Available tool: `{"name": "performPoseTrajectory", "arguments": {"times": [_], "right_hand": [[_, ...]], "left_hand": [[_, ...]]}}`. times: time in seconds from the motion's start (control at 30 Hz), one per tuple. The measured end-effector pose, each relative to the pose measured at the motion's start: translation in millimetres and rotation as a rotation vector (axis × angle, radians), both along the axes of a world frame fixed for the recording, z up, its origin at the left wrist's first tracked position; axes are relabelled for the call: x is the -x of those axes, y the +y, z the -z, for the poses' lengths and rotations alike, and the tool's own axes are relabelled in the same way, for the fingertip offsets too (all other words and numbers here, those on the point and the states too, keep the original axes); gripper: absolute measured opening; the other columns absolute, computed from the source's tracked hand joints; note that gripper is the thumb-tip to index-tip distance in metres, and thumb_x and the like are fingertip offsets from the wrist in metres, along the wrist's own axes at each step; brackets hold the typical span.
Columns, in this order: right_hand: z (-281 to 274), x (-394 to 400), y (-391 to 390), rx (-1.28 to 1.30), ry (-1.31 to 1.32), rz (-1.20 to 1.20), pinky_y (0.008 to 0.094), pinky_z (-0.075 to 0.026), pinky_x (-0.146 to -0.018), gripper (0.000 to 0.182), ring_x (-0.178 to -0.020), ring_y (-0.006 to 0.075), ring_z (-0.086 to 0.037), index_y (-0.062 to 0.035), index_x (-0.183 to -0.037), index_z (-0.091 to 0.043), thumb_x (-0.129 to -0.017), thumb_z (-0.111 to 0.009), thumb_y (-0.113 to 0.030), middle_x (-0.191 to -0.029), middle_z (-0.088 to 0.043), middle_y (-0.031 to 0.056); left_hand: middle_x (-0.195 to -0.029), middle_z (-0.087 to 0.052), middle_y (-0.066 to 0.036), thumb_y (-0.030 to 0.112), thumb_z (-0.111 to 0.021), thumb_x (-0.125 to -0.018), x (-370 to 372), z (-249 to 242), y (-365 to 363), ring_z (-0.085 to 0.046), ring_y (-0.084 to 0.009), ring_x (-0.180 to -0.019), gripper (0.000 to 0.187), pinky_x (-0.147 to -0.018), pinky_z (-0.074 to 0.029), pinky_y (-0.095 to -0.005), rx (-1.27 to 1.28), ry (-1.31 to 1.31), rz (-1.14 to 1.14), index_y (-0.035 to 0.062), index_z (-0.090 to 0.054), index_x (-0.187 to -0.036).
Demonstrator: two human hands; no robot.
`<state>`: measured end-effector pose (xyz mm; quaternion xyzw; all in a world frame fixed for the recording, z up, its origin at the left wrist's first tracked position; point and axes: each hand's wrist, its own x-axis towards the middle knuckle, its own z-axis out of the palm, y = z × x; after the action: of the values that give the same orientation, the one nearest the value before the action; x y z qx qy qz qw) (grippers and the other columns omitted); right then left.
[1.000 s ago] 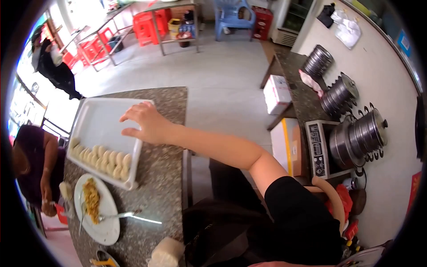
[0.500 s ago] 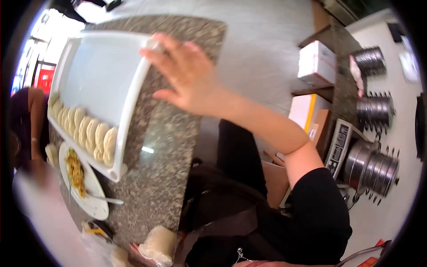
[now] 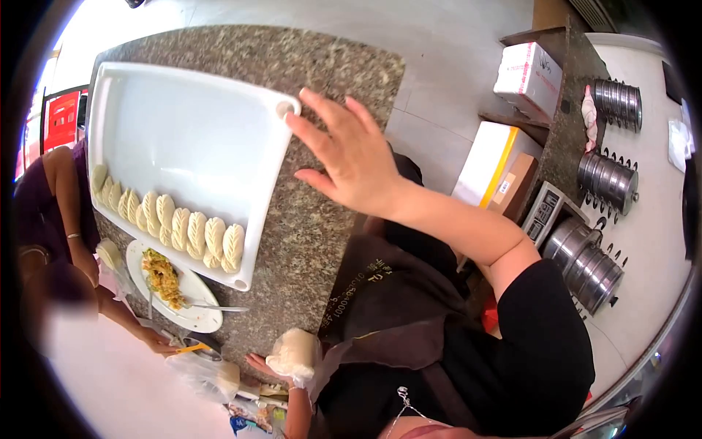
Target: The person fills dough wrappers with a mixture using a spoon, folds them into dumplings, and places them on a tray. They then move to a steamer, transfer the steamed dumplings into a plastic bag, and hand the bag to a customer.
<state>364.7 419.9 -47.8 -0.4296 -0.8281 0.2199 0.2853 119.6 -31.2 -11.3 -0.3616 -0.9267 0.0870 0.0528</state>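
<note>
My right hand (image 3: 358, 157) has its fingers spread, its index fingertip at the near corner of a white tray (image 3: 267, 186). A row of pleated dumplings (image 3: 196, 233) lies along the tray's lower side. Low in the view, my left hand (image 3: 265, 366) is partly hidden beneath or behind a pale dough-like lump (image 3: 295, 353), apparently in clear plastic. Its visible fingers stretch out to the left; whether it bears the lump is unclear. Between the tray and that hand, an oval plate (image 3: 208, 316) holds chopped yellow-green filling (image 3: 164, 279) and a utensil.
Another person (image 3: 62, 190) sits or stands across the granite table (image 3: 292, 256), one hand (image 3: 157, 342) near a yellow-handled tool (image 3: 191, 348). Plastic bags (image 3: 212, 374) lie beside it. To the right are boxes (image 3: 530, 80), a scale (image 3: 548, 212) and metal pots (image 3: 583, 263).
The whole view has shifted, with the tray and table further right. My right hand stays spread by the tray corner. The other person's hand by the yellow-handled tool now shows.
</note>
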Motion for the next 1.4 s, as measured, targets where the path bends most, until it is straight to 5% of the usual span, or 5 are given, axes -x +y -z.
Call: {"name": "performPoseTrajectory", "arguments": {"times": [0.23,0.37,0.5,0.67,1.4], "right_hand": [[-9.7,-8.0,3.1,0.044,-0.036,-0.025,0.0457,-0.02,-0.114,0.083,-0.134,0.0276,-0.035,-0.0204,-0.152,-0.017,-0.084,-0.065,-0.033,-0.15,-0.027,0.0141],[-15.6,-8.8,5.6,0.049,-0.081,-0.037,0.0475,-0.019,-0.114,0.085,-0.136,0.0294,-0.033,-0.0188,-0.153,-0.008,-0.087,-0.06,-0.033,-0.15,-0.026,0.0168],[-23.1,-12.0,6.3,0.023,-0.03,-0.008,0.0481,-0.022,-0.112,0.078,-0.134,0.0293,-0.035,-0.0183,-0.152,-0.014,-0.088,-0.057,-0.034,-0.147,-0.031,0.0147],[-29.4,-16.5,5.8,0.018,-0.027,0.003,0.0483,-0.023,-0.111,0.084,-0.132,0.0305,-0.036,-0.0172,-0.152,-0.014,-0.084,-0.063,-0.028,-0.148,-0.03,0.0154],[-30.9,-26.1,0.1,0.03,-0.027,0.004,0.0467,-0.024,-0.113,0.068,-0.137,0.0285,-0.033,-0.0191,-0.151,-0.017,-0.091,-0.049,-0.02,-0.147,-0.034,0.0135]], "left_hand": [[-0.15,-0.03,-0.02,0.025,-0.063,-0.086,-5.6,-10.1,-12.6,-0.039,-0.0382,-0.132,0.073,-0.109,-0.036,-0.0447,0.193,-0.114,-0.115,0.0082,-0.029,-0.148],[-0.156,-0.012,-0.02,0.041,-0.061,-0.085,4.4,-41.5,-8.2,-0.017,-0.038,-0.143,0.094,-0.112,-0.032,-0.0444,0.52,-0.491,-0.373,0.0108,-0.003,-0.153],[-0.156,-0.013,-0.022,0.038,-0.062,-0.086,43.7,-33.8,-49.2,-0.024,-0.0401,-0.14,0.096,-0.111,-0.032,-0.0409,0.416,-0.588,0.0,0.0078,0.001,-0.152],[-0.142,-0.041,-0.019,0.029,-0.062,-0.09,0.7,-33.8,-38.2,-0.046,-0.0346,-0.127,0.076,-0.104,-0.039,-0.0428,-0.302,-1.106,-0.233,0.0057,-0.018,-0.148],[-0.137,-0.044,-0.019,0.025,-0.068,-0.086,-69.0,-174.2,200.5,-0.046,-0.0341,-0.124,0.068,-0.1,-0.039,-0.044,-0.003,-1.362,-0.582,0.0046,-0.032,-0.14]]}}
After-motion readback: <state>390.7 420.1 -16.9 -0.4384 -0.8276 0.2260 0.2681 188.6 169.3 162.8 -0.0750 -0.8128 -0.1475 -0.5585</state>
